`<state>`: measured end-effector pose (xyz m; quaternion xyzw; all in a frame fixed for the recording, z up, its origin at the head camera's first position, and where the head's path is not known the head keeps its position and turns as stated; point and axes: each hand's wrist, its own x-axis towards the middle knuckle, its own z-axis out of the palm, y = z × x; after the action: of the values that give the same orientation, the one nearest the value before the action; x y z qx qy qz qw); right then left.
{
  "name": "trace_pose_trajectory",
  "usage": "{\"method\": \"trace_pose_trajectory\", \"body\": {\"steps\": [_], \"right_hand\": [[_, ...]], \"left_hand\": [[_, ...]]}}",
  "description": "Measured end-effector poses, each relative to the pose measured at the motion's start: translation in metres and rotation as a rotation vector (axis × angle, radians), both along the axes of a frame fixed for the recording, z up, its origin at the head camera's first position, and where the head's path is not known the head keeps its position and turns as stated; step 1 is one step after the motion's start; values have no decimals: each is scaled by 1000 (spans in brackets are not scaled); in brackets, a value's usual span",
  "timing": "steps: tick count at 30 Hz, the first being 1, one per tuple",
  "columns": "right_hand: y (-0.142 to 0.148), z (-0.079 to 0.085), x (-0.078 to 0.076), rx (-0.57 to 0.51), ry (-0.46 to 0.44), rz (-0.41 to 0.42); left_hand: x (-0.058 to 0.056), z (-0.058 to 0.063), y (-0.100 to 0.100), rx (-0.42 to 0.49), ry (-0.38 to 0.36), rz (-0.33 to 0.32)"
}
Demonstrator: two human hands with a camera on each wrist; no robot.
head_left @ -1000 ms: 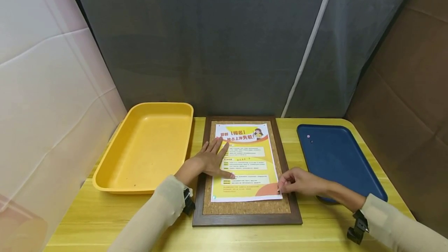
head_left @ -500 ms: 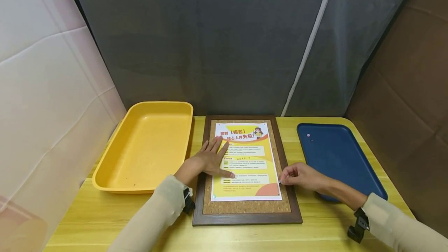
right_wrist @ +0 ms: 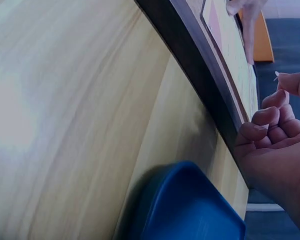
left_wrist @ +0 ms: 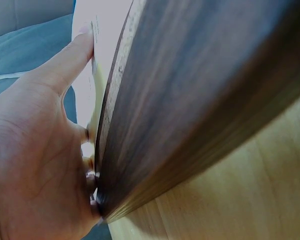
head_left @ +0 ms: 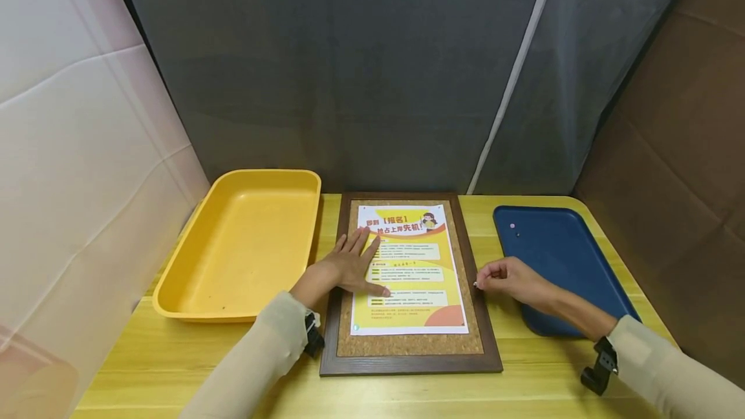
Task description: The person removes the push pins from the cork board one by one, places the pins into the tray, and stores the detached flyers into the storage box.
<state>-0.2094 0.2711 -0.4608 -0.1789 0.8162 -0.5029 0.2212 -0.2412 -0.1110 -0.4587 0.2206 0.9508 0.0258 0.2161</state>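
Note:
A printed poster (head_left: 407,309) in yellow, white and orange lies on a cork board (head_left: 407,345) with a dark wooden frame (head_left: 407,365). My left hand (head_left: 348,267) rests on the poster's left side with fingers spread and straight; in the left wrist view its palm (left_wrist: 35,155) shows beside the frame's edge. Over the frame's right side, my right hand (head_left: 512,282) pinches a tiny thumbtack (right_wrist: 276,76) between thumb and index finger, its other fingers curled. Small dots like tacks mark the poster's top corners.
On the left stands a deep yellow tray (head_left: 314,244). To the right lies a shallow blue tray (head_left: 576,270), bearing a small pink tack (head_left: 512,226) and a tiny dark piece (head_left: 518,235). A dark grey curtain (head_left: 349,83) hangs behind the wooden table (head_left: 262,380).
My right hand has moved from the poster's lower right corner up and to the right, off the paper, with the thumbtack. The left hand has stayed in place.

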Motion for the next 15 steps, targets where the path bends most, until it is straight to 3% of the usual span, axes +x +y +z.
{"method": "trace_pose_trajectory", "body": {"steps": [15], "right_hand": [[26, 6, -17, 15, 44, -121]], "left_hand": [[1, 2, 1, -19, -3, 4]]}}
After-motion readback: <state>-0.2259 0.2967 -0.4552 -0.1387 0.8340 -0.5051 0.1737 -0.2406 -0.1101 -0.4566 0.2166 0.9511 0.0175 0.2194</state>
